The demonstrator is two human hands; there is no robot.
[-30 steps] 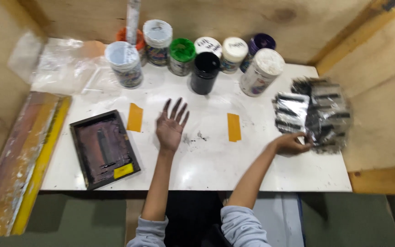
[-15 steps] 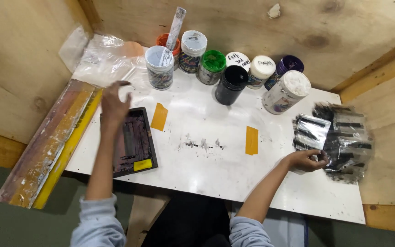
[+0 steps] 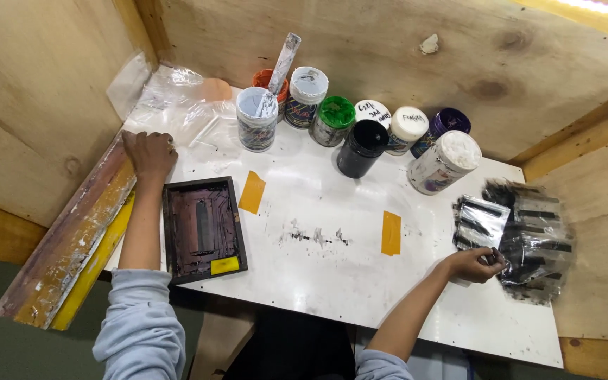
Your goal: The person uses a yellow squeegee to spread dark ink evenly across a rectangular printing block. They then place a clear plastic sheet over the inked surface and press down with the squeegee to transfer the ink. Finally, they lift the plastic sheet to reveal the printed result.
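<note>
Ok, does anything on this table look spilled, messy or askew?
Yes: dark ink smears mark the white table between two orange tape strips. The pile of clear packets by the right hand lies fanned and uneven. The jars stand upright.

The tabletop (image 3: 332, 271) lies open in the middle; paint jars (image 3: 360, 134) line the back, a dark frame (image 3: 202, 229) blocks the left, and plastic packets (image 3: 522, 236) crowd the right.
</note>
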